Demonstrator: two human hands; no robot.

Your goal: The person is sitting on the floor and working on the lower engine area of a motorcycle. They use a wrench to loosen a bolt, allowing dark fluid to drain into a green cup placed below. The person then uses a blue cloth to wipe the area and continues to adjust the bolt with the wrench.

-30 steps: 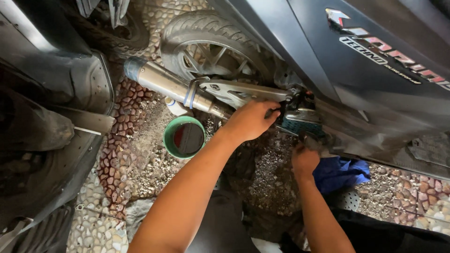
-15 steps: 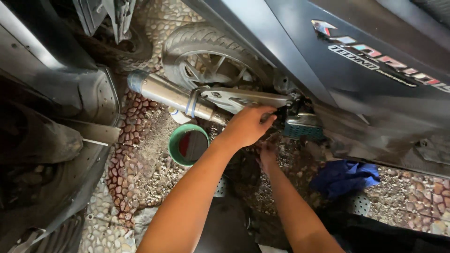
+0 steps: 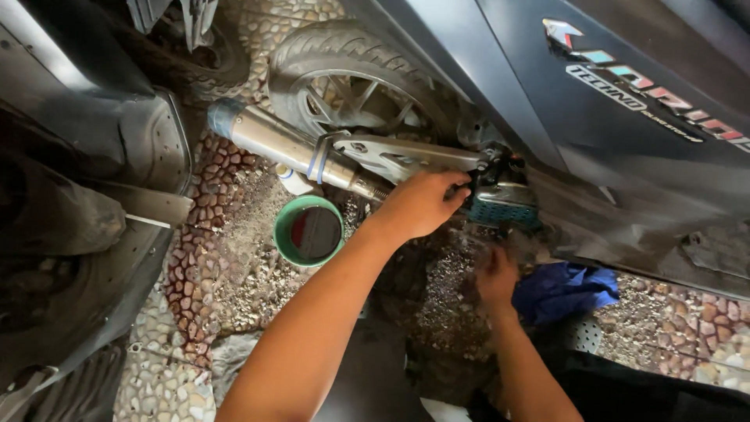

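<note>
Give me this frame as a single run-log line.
left hand: on footpeg by swingarm | right hand: low under scooter, blurred, beside blue rag | green bowl: on ground below exhaust

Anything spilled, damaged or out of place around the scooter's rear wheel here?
Nothing looks broken. The pebbled ground beneath the engine area is dark and stained, as if oily, next to a green bowl of dark liquid. A blue rag lies crumpled by the right hand. The left hand reaches the engine area.

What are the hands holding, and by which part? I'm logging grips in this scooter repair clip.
The left hand wraps its fingers over the engine-side fitting beside the exhaust pipe. The right hand is blurred; any hold cannot be told.
</note>
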